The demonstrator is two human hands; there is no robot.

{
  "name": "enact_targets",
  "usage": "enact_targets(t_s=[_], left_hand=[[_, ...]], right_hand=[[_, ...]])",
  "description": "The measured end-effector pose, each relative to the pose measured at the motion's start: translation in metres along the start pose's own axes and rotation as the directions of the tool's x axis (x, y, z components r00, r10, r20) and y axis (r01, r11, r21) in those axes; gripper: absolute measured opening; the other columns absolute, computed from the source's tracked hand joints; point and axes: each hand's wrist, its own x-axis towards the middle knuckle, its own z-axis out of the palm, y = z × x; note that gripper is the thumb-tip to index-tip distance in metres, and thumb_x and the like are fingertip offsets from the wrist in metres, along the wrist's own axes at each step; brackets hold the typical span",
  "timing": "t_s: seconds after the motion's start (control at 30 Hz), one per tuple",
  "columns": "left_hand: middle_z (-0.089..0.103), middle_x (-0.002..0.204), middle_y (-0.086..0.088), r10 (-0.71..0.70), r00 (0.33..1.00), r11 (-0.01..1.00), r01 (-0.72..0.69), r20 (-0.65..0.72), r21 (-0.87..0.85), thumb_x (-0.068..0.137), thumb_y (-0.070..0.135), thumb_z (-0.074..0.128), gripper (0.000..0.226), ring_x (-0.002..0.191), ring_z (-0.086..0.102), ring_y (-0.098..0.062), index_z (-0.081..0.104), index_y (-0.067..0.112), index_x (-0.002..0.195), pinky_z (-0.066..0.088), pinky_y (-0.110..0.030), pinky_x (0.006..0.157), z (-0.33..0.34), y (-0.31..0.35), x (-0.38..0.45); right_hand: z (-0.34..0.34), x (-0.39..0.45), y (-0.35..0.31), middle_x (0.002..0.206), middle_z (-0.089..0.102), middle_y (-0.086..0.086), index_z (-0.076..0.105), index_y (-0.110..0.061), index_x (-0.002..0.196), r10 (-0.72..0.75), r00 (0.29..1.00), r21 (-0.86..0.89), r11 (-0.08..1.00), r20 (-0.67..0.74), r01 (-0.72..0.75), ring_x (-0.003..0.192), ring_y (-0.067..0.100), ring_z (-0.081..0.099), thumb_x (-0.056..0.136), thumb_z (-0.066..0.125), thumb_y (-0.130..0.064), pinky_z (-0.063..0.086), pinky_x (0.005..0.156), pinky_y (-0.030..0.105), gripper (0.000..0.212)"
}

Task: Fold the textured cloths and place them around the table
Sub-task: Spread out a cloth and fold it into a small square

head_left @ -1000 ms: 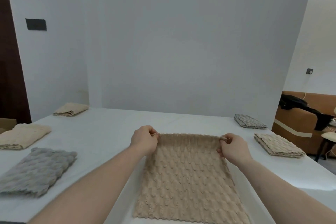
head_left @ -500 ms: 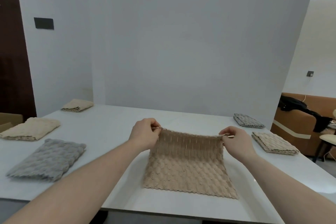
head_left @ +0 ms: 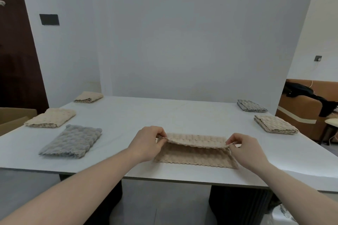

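Fingers of left hand [head_left: 146, 144] and right hand [head_left: 245, 149] pinch the top corners of the beige cloth [head_left: 195, 151], upper layer lifted over the lower at the near edge of the white table [head_left: 146, 115]. Folded cloths flank it: grey cloth [head_left: 72, 140] left, tan cloth [head_left: 275, 126] right.

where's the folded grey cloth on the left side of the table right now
In the head view, the folded grey cloth lies near the table's front-left edge, just in front of a folded beige cloth and left of the left hand.
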Motion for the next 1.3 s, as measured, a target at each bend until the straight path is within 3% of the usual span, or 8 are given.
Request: enact_targets(t_s=[0.27,0.5,0.73,0.87,0.97,1.13,1.2,1.3], left_hand=[[0.067,0.096,0.022,0.027,0.998,0.999,-0.028,0.055,0.024,0.092,0.036,0.065,0.005,0.095,0.061,0.001,0.07,0.034,0.092,0.051,-0.026,0.089,0.015,-0.012,-0.017],[0.061,0.081,0.021,0.002,0.996,1.0,-0.003,0.084,0.013,0.087,0.037,0.067,0.004,0.078,0.056,0.002,0.068,0.034,0.086,0.048,-0.022,0.08,0.024,-0.016,-0.026],[0.065,0.093,0.024,0.103,0.994,0.995,-0.103,-0.043,0.006,0.086,0.039,0.064,0.004,0.095,0.058,0.001,0.065,0.035,0.085,0.047,-0.022,0.088,0.019,-0.008,-0.019],[0.064,0.096,0.022,0.101,0.991,0.987,-0.11,0.083,0.115,0.081,0.041,0.058,0.009,0.1,0.053,0.001,0.063,0.034,0.082,0.049,-0.027,0.09,0.02,-0.009,-0.023],[0.064,0.1,0.023,0.097,0.988,0.986,-0.112,0.119,0.125,0.079,0.049,0.057,0.019,0.104,0.049,0.002,0.065,0.031,0.08,0.045,-0.024,0.095,0.021,-0.009,-0.024],[0.061,0.106,0.026,0.067,0.992,0.998,-0.068,-0.103,-0.007,0.083,0.048,0.052,0.018,0.113,0.046,-0.001,0.064,0.035,0.084,0.039,-0.027,0.103,0.022,0.016,-0.005],[0.058,0.124,0.022,0.058,0.998,0.998,-0.059,-0.034,-0.006,0.088,0.045,0.051,0.025,0.126,0.043,-0.007,0.066,0.035,0.105,0.036,-0.03,0.11,0.028,0.03,0.009],[0.031,0.161,0.01,0.003,0.973,0.989,-0.037,0.229,0.145,0.096,0.056,0.042,0.055,0.151,0.019,-0.018,0.045,0.036,0.147,0.016,-0.039,0.124,0.05,0.036,0.02]], right_hand=[[0.011,-0.017,0.016,0.082,0.073,-0.013,0.067,-0.029,0.069,0.015,1.0,-0.034,0.999,0.025,-0.014,0.077,0.007,0.068,0.08,0.06,-0.007,0.057,0.078,0.036,0.026],[0.016,-0.019,0.021,0.083,0.073,-0.015,0.063,-0.026,0.061,-0.021,1.0,-0.024,0.999,0.021,0.021,0.079,0.009,0.068,0.079,0.061,-0.006,0.057,0.083,0.04,0.026],[0.015,-0.018,0.018,0.088,0.066,-0.013,0.059,-0.026,0.062,-0.091,0.99,0.037,0.995,-0.107,0.095,0.088,0.008,0.064,0.084,0.06,-0.001,0.053,0.079,0.032,0.034],[0.016,-0.02,0.021,0.086,0.067,-0.014,0.054,-0.025,0.055,-0.091,0.995,-0.023,0.996,-0.046,0.09,0.085,0.01,0.064,0.082,0.062,-0.006,0.054,0.079,0.036,0.034],[0.016,-0.018,0.02,0.09,0.066,-0.019,0.053,-0.026,0.055,-0.113,0.994,-0.114,0.987,0.005,0.113,0.096,0.017,0.058,0.082,0.062,-0.015,0.047,0.081,0.036,0.031],[0.024,-0.002,-0.013,0.117,0.063,-0.017,0.066,-0.032,0.081,-0.179,0.98,-0.081,0.982,-0.084,0.172,0.119,0.014,0.047,0.09,0.058,-0.023,0.038,0.096,0.032,0.016],[0.034,0.008,-0.026,0.139,0.055,-0.011,0.067,-0.03,0.11,-0.149,0.989,-0.145,0.978,0.022,0.15,0.135,0.015,0.038,0.095,0.054,-0.024,0.032,0.108,0.031,0.022],[0.056,0.013,-0.029,0.164,0.03,-0.001,0.042,-0.026,0.151,-0.085,0.975,-0.259,0.956,0.207,0.139,0.152,0.021,0.02,0.102,0.043,-0.034,0.016,0.125,0.036,0.049]])
